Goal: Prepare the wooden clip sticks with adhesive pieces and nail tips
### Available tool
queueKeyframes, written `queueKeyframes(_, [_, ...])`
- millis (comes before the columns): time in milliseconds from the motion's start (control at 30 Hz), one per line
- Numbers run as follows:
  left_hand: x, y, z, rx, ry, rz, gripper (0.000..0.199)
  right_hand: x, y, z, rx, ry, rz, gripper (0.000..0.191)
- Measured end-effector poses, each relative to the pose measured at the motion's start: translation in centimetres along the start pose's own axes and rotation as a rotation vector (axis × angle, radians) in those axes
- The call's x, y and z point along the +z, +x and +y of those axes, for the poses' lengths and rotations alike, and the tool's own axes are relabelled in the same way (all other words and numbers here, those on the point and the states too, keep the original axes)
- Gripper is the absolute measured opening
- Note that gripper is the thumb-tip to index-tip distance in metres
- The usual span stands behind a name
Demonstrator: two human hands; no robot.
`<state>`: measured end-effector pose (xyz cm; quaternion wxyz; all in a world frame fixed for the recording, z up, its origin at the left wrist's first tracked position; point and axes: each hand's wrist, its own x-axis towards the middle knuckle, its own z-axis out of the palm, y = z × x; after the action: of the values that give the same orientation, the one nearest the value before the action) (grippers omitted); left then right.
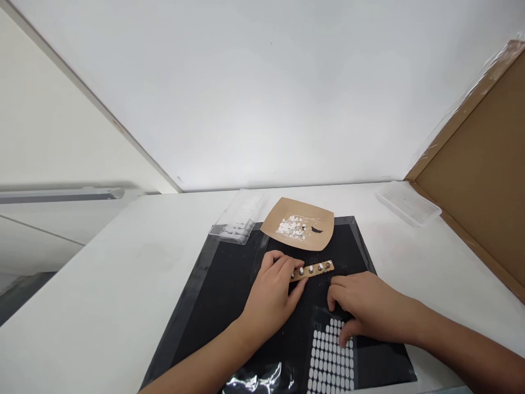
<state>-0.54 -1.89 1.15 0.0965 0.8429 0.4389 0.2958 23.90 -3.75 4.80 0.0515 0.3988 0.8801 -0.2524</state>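
My left hand (274,290) is closed on a narrow tan strip (315,269), pinning its left end against the black mat. Small round metal pieces stand in a row along the strip, several topped with white ovals. My right hand (367,306) is above a sheet of white oval stickers (331,361) at the front of the mat. Its thumb rests on or just over the sheet's upper right part, while the curled fingers stay apart from the thumb. I see nothing between them. The left end of the strip is hidden under my left fingers.
Behind the strip sits a tan square dish (324,216) holding white bits and a dark scrap. A clear plastic case (238,216) with grey-white pieces overlaps the black mat's (229,273) far left corner. A clear lid (408,203) lies near the cardboard panel (476,164) at right.
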Motion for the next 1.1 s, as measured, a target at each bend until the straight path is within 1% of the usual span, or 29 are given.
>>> queueKeyframes(133, [0.0, 0.0, 0.0, -0.002, 0.005, 0.001, 0.016, -0.3, 0.0, 0.3, -0.012, 0.08, -0.028, 0.034])
queueKeyframes(200, [0.0, 0.0, 0.0, -0.002, 0.006, 0.002, 0.016, -0.5, -0.1, 0.6, -0.019, 0.088, -0.017, 0.035])
queueKeyframes(333, [0.0, 0.0, 0.0, 0.004, 0.001, 0.004, 0.017, -0.7, -0.5, 0.6, -0.005, 0.024, 0.067, 0.048])
queueKeyframes(400, [0.0, 0.0, 0.0, 0.002, 0.003, 0.005, 0.016, -0.7, -0.8, 0.4, -0.028, 0.03, 0.086, 0.053])
queueKeyframes(533, [0.0, 0.0, 0.0, 0.0, 0.004, 0.004, 0.016, -0.4, -0.8, -0.4, -0.068, 0.012, 0.051, 0.071])
queueKeyframes(633, [0.1, -0.1, -0.1, 0.0, 0.003, 0.008, 0.017, -0.3, -0.6, -1.1, -0.02, -0.018, 0.01, 0.074])
queueKeyframes(767, [0.1, -0.1, -0.1, -0.008, 0.003, 0.008, 0.017, -0.6, -0.6, -1.6, 0.083, -0.001, -0.005, 0.07])
queueKeyframes(833, [0.1, -0.2, -0.1, -0.007, 0.0, 0.0, 0.017, -0.8, -0.7, -1.5, 0.092, 0.023, -0.014, 0.067])
queueKeyframes(900, [0.0, -0.2, -0.2, -0.007, -0.001, -0.006, 0.017, -1.0, -0.8, -1.2, 0.076, 0.056, -0.021, 0.061])
queueKeyframes(1000, [0.0, -0.1, -0.2, -0.006, 0.0, -0.008, 0.017, -1.5, -1.0, -0.4, 0.011, 0.114, -0.027, 0.053])
queueKeyframes(1067, [0.0, -0.1, -0.2, 0.0, 0.003, -0.004, 0.018, -2.3, -1.1, 0.3, -0.056, 0.19, -0.028, 0.044])
queueKeyframes(1100, [-0.1, -0.1, -0.2, 0.003, 0.007, -0.002, 0.017, -2.8, -1.2, 0.8, -0.087, 0.247, -0.022, 0.037])
